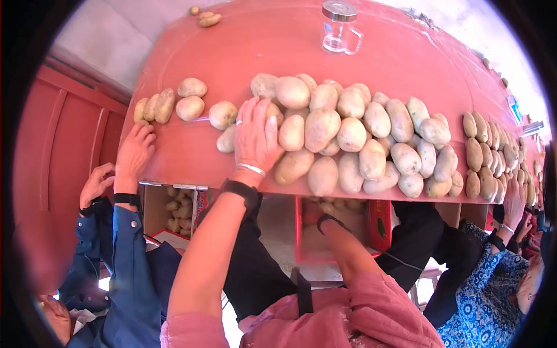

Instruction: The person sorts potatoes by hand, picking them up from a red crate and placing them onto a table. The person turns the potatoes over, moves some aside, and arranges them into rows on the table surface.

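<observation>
A big pile of potatoes (354,136) lies on a red table (278,46). My left hand (255,136) rests flat on the pile's left end with its fingers spread over the potatoes, gripping none. It wears a ring, a bracelet and a black watch. My right hand (314,213) reaches under the table's near edge into a red box (378,223) that holds potatoes. The hand is blurred and partly hidden there, so what it holds cannot be made out.
A glass jar (340,28) with a metal lid stands at the table's far side. Smaller potato groups lie at left (174,104) and right (490,153). A person in blue (133,153) touches the left edge. Another person's hand (513,203) is at right. A cardboard box (177,214) sits below.
</observation>
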